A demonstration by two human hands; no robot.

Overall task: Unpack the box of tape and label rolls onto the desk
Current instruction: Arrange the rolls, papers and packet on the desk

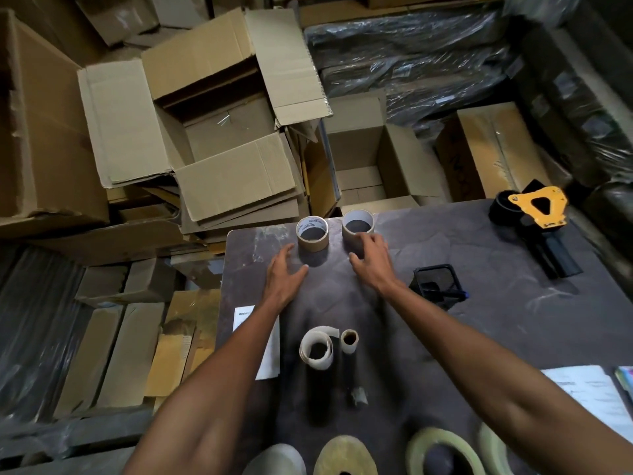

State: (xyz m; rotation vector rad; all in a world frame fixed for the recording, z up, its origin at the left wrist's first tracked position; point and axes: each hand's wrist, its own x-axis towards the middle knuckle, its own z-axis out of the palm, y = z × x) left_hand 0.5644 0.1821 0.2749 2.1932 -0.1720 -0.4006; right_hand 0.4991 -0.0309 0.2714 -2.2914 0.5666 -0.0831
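Stacked and flattened cardboard cartons [68,138] all round, black plastic-wrapped bundles [428,63] behind, and a dark, scuffed desk [479,337] in front. Beyond the fingertips, off the far desk edge, an open cardboard box [219,132], flaps splayed, apparently bare inside apart from a scrap of something shiny; likely the box being unpacked, though not certain.

Left hand [282,277] flat and relaxed, fingers spread, holding nothing, just beside a near-spent brown tape roll [312,233] standing on end ahead of its fingertips. Right hand [371,262] loosely open, fingers apart, fingertips touching or almost touching a second brown tape roll [358,231]; contact hard to tell. Both rolls mostly cardboard core, thin brown winding, smooth and cylindrical.

Back toward the wrists, between the forearms: a loosely curled label roll [317,349], pale paper springing open, and a narrow cardboard core [349,341] upright beside it. Nearer the elbows, a row of fat, glossy yellowish clear tape rolls [442,454] at the bottom edge.

Out past the right fingers, a yellow-and-black tape dispenser [534,217]; a small black tray [436,282] just right of the wrist.

Judged nearly finished: rolls out and standing on the desk, little or nothing left in the box.
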